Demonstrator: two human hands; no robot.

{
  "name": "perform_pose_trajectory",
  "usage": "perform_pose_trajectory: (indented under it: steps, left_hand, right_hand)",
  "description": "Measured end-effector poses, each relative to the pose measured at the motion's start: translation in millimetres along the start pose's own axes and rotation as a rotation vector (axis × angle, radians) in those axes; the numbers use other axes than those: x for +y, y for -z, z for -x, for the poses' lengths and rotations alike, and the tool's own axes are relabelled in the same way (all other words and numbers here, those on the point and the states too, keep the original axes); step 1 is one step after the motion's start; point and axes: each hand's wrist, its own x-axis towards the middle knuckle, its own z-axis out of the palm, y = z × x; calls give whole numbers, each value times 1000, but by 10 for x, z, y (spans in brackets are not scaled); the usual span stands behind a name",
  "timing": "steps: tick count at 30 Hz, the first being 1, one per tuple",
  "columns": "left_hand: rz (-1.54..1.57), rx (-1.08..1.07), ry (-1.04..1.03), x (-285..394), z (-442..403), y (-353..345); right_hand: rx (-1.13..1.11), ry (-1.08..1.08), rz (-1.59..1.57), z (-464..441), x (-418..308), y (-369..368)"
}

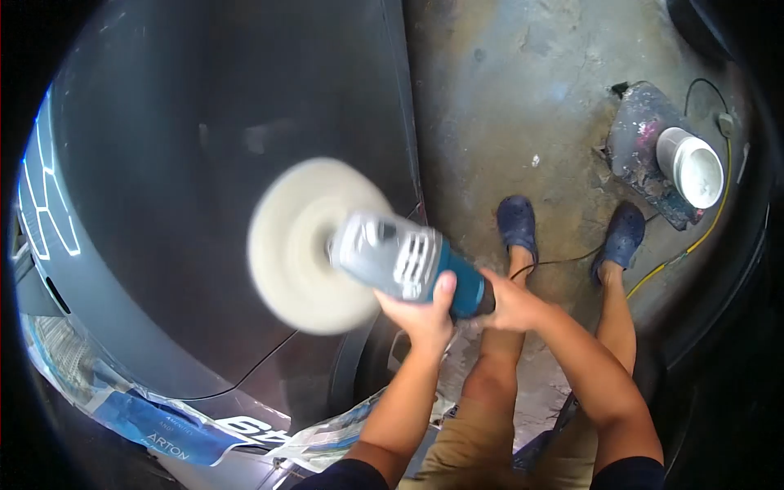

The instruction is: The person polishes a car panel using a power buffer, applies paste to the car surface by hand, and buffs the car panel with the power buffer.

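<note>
Far left to lower left of frame: I log printed paper [184,420] bordering a dark panel [188,188]. Left of centre: white round pad [282,245], blurred; I cannot tell if it touches the panel. Centre: blue-and-silver polisher [404,257]; I have the left hand [416,318] curled round its body, the right hand [516,304] gripping its rear end. Upper right: white tub [671,157] on a stained board [639,122].
</note>
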Motion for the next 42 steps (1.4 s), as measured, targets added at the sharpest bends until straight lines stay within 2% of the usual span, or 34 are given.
perform_pose_trajectory:
  steps: [3, 7, 9, 11, 14, 16, 17, 19, 22, 23, 26, 28, 30, 33, 34, 35, 36, 38, 39, 42]
  left_hand:
    - [-4, -16, 30, -114, 459, 425]
    - [132, 8, 55, -35, 559, 442]
    - [182, 3, 71, 29, 403, 277]
    - [67, -62, 31, -14, 96, 121]
    - [60, -108, 24, 98, -447, -483]
    - [-3, -165, -27, 0, -745, -749]
    - [-41, -160, 10, 5, -830, -863]
    - [-99, -139, 61, 10, -922, -993]
    - [-84, -166, 69, 199, -830, -808]
    - [-111, -158, 2, 232, -755, -659]
    - [-11, -53, -37, 256, -332, -89]
    - [5, -150, -7, 298, -95, 350]
    - [231, -49, -114, 345, 40, 287]
    - [197, -107, -50, 244, -35, 305]
    - [94, -180, -19, 256, -172, 249]
    - [48, -164, -24, 137, -299, 112]
    - [2, -147, -31, 5, -442, -64]
    - [20, -173, 82, -68, -735, -544]
    - [-10, -203, 96, -144, -892, -754]
    - [-26, -249, 189, -302, -1235, -1363]
  right_hand:
    - [-143, -46, 22, 183, 153, -136]
    - [-230, -137, -48, 213, 17, -167]
    - [-66, 3, -14, 134, -15, -115]
    - [118, 162, 55, 18, -88, 15]
    - [283, 122, 93, -229, -151, 268]
    - [326, 27, -3, -388, -280, 453]
    - [347, -22, -54, -429, -334, 502]
    - [348, 19, -139, -531, -271, 492]
    - [356, 49, -122, -491, -288, 315]
    - [341, 50, -97, -448, -266, 214]
    - [259, 9, 64, -250, -409, -22]
    - [239, 85, 26, -134, -484, -194]
    - [255, 186, 6, -96, -480, -340]
    - [265, 32, 30, -89, -508, -290]
    - [281, -26, 38, -110, -504, -236]
    - [291, -105, 10, -141, -519, -151]
    - [361, -90, -4, -194, -462, -89]
    - [493, -60, -32, -323, -253, 32]
    - [485, -155, -6, -423, -174, 162]
    - [517, -109, -96, -702, -123, 571]
